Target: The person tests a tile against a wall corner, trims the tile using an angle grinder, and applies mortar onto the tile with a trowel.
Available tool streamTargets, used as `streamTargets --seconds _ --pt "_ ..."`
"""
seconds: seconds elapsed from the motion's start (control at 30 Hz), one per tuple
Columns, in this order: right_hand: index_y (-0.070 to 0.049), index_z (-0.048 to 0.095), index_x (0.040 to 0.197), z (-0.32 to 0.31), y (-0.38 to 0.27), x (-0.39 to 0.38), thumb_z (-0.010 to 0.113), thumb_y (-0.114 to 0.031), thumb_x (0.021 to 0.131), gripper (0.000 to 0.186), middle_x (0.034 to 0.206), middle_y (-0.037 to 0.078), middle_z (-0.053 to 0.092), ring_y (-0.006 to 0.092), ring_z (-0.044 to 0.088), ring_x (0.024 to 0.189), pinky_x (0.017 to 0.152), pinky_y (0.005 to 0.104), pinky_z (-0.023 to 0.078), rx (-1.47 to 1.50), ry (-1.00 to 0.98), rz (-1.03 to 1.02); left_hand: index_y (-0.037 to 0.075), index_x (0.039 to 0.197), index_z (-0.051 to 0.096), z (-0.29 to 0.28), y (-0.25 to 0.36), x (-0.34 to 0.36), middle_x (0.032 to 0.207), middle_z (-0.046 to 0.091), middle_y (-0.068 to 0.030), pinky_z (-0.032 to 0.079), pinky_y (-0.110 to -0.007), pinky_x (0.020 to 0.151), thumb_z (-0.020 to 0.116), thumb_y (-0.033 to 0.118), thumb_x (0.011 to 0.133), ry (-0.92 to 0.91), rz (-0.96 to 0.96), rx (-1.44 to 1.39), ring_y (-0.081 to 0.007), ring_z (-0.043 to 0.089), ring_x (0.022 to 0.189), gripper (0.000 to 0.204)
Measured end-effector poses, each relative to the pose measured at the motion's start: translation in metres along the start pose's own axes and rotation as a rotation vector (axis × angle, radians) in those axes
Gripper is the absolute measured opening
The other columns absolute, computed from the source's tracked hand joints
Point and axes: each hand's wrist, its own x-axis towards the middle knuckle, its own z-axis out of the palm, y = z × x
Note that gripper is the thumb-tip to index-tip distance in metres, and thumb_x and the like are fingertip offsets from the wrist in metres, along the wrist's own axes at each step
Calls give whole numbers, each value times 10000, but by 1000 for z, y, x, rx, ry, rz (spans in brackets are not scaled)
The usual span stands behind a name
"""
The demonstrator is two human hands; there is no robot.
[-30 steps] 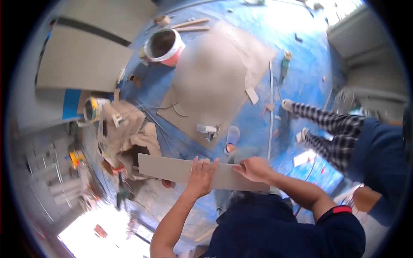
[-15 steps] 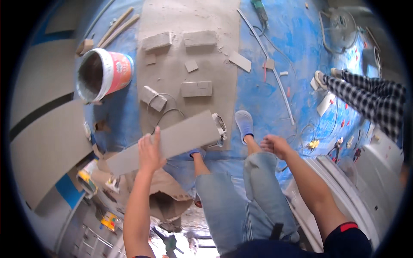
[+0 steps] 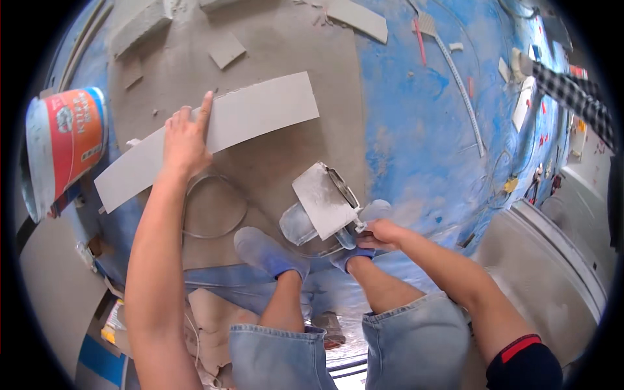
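A long, pale grey tile strip (image 3: 260,110) lies slanted over the dusty floor sheet. My left hand (image 3: 185,140) grips it near its middle, fingers reaching over the far edge. Between the strip and my feet sits a dusty hand-held power cutter (image 3: 323,201) with a flat metal base plate. My right hand (image 3: 383,235) is at the cutter's right end, fingers apart and extended toward it; whether they touch it is unclear. A cable (image 3: 218,231) loops on the floor left of the cutter. What supports the strip is hidden.
An orange-labelled bucket (image 3: 68,146) stands at the left. Blocks (image 3: 140,29) and tile offcuts (image 3: 227,50) lie beyond the strip. A metal straightedge (image 3: 461,88) rests on the blue floor at right. Another person's checked trouser leg (image 3: 572,97) shows at far right.
My left hand has moved the tile strip forward and away from my legs, uncovering the cutter. My right hand has come down from beside my knee to the cutter. My view has moved lower.
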Motion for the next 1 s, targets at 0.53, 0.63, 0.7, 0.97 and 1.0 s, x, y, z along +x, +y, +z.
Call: streamTargets --seconds 0.53,0.63,0.7,0.97,1.0 --pt "-53 711 1029 -66 -36 2 735 -238 895 230 962 104 728 198 718 802 719 373 614 383 -131 -255 147 1569 231 16 37 16 1277 452 -260 323 -499 1103 801 60 542 181 122 -90 -419 457 1196 1178" --pt "-55 672 1139 -113 -61 -18 711 -285 909 327 1082 59 707 167 693 950 837 349 583 373 -72 -460 131 1570 218 29 28 14 1281 433 -252 281 -520 1127 748 29 561 187 114 -91 -416 439 1205 1144" --pt "-74 659 1171 -130 -67 -55 669 -268 922 316 1071 67 708 176 694 910 811 339 585 285 120 -747 120 1572 205 34 26 4 1291 422 -249 254 -533 1143 720 15 570 188 105 -107 -414 427 1216 1132" --pt "-21 573 974 -40 -148 -164 644 -68 836 163 762 72 613 174 625 646 595 325 547 349 501 -1255 118 1586 100 82 7 -1 1368 327 -235 42 -555 1207 651 -8 578 217 40 -209 -409 288 1347 1156" --pt "-22 562 940 -28 -161 -161 639 -65 832 140 727 72 605 177 618 634 586 329 540 376 483 -1265 119 1587 96 86 3 -7 1369 325 -232 43 -555 1207 648 -11 577 238 21 -203 -406 285 1349 1158"
